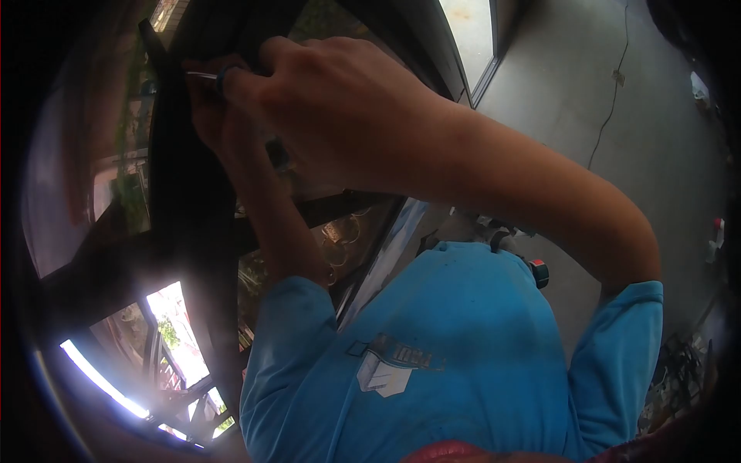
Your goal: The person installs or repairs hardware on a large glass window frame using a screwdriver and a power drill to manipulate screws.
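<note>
My right hand (309, 92) reaches across at the upper left, its fingers closed round a slim metal tool (204, 75) with a dark blue part at the fingers. The tool's kind does not show clearly. Its bright tip points left, toward a dark frame member (189, 170). Just behind and below it, my left hand (214, 108) is raised against the same dark frame, partly covered by my right hand and in shadow. What its fingers hold, if anything, is hidden.
Glass panes (340, 239) with reflections sit between the dark bars. A grey floor (556, 85) with a thin cable (615, 85) lies to the right. Near my waist is a black and red power-tool-like object (539, 272). Clutter (679, 370) lies at the lower right.
</note>
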`<state>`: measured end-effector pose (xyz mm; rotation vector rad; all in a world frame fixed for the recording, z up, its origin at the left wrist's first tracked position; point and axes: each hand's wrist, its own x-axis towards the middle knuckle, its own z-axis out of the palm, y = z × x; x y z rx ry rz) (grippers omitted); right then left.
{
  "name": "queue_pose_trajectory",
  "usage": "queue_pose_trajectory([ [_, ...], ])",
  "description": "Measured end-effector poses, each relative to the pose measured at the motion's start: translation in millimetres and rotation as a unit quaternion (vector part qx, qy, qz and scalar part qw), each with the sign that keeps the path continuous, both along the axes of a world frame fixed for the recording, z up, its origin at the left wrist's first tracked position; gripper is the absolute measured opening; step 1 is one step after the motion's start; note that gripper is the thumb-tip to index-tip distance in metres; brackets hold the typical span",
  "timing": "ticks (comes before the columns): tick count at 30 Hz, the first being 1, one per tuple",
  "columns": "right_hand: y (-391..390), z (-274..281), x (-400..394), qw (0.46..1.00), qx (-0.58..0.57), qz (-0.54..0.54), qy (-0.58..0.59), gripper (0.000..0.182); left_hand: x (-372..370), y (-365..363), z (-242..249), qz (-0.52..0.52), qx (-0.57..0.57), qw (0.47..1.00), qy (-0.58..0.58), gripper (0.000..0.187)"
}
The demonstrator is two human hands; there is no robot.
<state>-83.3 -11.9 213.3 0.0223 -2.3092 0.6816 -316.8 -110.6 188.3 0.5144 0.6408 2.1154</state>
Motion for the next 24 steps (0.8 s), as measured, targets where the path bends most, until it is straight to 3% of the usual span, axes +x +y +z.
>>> queue_pose_trajectory([
  [9,1,39,6,0.978,0.183,-0.058,-0.078,0.009,6,3,-3,-0.034,0.07,0.996,-0.037,0.017],
  [12,1,53,6,0.966,0.188,0.085,-0.158,0.006,9,5,-7,-0.06,0.124,0.988,-0.074,0.017],
  [15,-11,45,-9,0.96,0.251,-0.045,-0.118,0.008,12,9,-10,-0.075,0.164,0.978,-0.108,0.018],
  [18,-16,30,-15,0.993,0.061,-0.061,-0.076,0.016,7,6,-9,-0.088,0.176,0.97,-0.141,0.019],
  [19,-11,27,-16,0.915,-0.378,0.018,-0.137,0.021,6,7,-11,-0.104,0.172,0.969,-0.144,0.019],
  [20,-3,23,-14,0.65,-0.739,0.101,-0.144,0.025,5,8,-11,-0.123,0.166,0.968,-0.145,0.02],
  [22,6,11,-13,0.638,-0.733,0.158,-0.177,0.041,4,10,-8,-0.147,0.141,0.97,-0.131,0.021],
  [23,1,24,0,0.704,-0.677,0.125,-0.171,0.029,1,9,-8,-0.147,0.131,0.974,-0.113,0.021],
  [24,-5,26,2,0.787,-0.589,0.113,-0.146,0.028,-1,8,-8,-0.144,0.12,0.978,-0.097,0.022],
])
